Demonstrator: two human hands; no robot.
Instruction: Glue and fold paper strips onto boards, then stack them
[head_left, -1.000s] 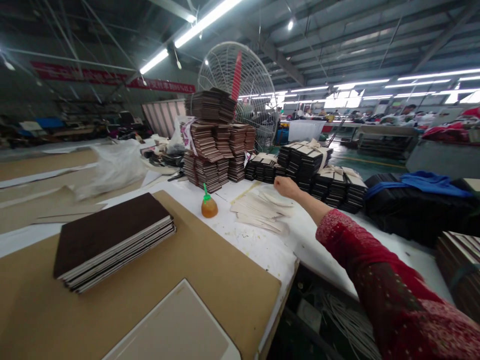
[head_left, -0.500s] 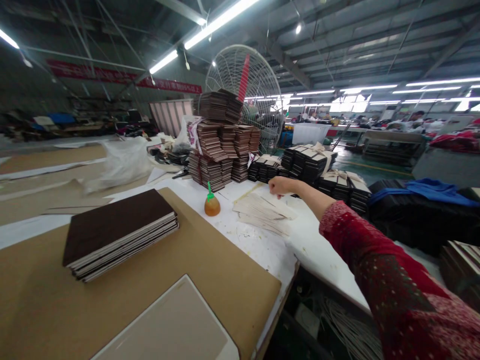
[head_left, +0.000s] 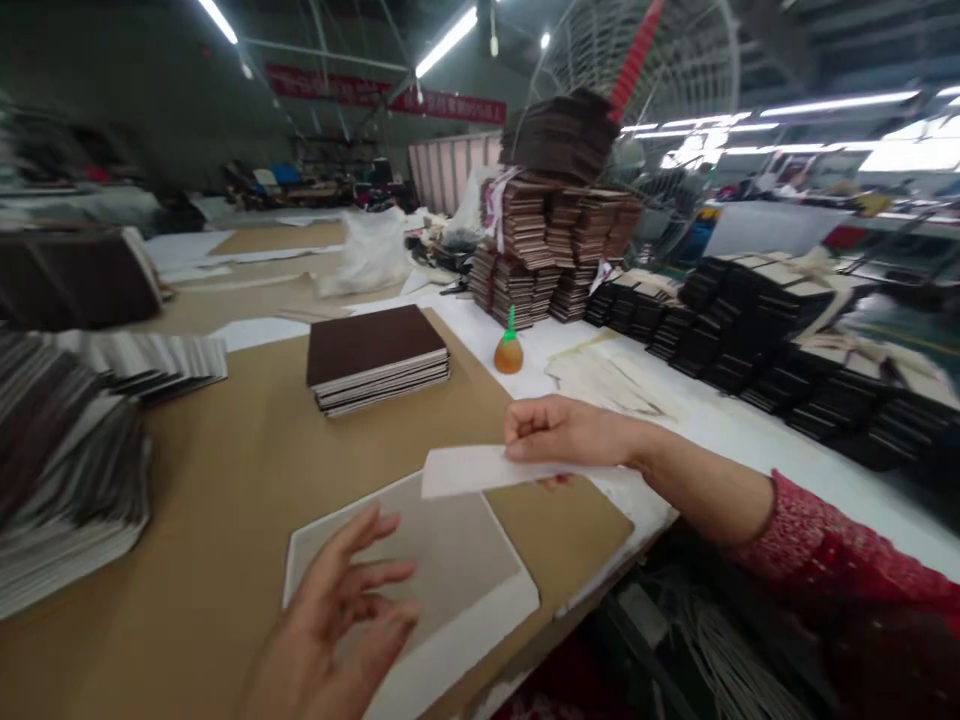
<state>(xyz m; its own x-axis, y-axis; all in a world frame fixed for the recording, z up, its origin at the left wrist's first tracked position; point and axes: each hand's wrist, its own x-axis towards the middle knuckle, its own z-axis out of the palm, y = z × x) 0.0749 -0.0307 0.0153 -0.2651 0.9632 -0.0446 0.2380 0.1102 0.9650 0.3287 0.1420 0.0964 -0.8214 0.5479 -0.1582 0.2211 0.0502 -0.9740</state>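
Observation:
My right hand is closed on a white strip, which looks like paper or thin card, and holds it above the worktop. Below and left of the strip lies a flat grey panel with white edges on the brown board. My left hand hovers over the panel's left part, fingers apart and nothing in them. Behind the right hand a loose pile of pale strips rests on the white table. A small amber bottle with a green nozzle stands beyond the panel.
A stack of dark brown covered panels sits on the board. More stacked panels lie at the left. Tall brown stacks and black bundles line the back and right, before a large fan. The table's edge runs near me.
My right hand has come back from the pale strips toward the grey panel, now with a white strip in it. My left hand has entered the view. The camera has turned left.

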